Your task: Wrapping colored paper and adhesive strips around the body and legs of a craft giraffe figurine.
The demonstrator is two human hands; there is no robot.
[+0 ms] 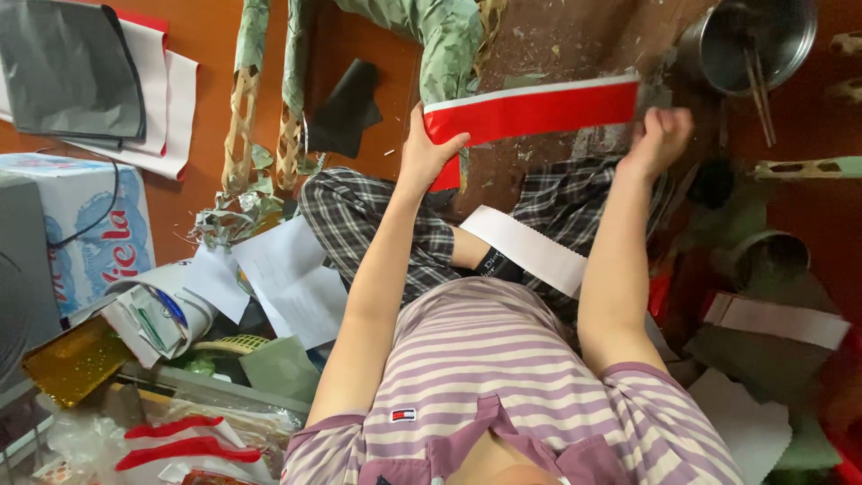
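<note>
Your left hand is gripping the left end of a long strip of glossy red paper with a white edge, thumb lying across the red face and fingers curled behind it. Your right hand is closing into a loose fist at the strip's right end, just under its lower edge; you are holding the strip stretched level between both hands, out over your knees in checked grey trousers.

A white paper band is lying slantwise across your lap, near your striped pink and purple shirt. Beyond the red strip, far from you, a crumpled green paper-wrapped shape is hanging down, and two green-wrapped lattice sticks are standing to its left. A round steel pot holding thin sticks is sitting at the far right. A black sheet is resting on red and white sheets at the far left, a white cardboard box with blue and red print is sitting below it, and loose white paper sheets are lying beside your left knee.
</note>
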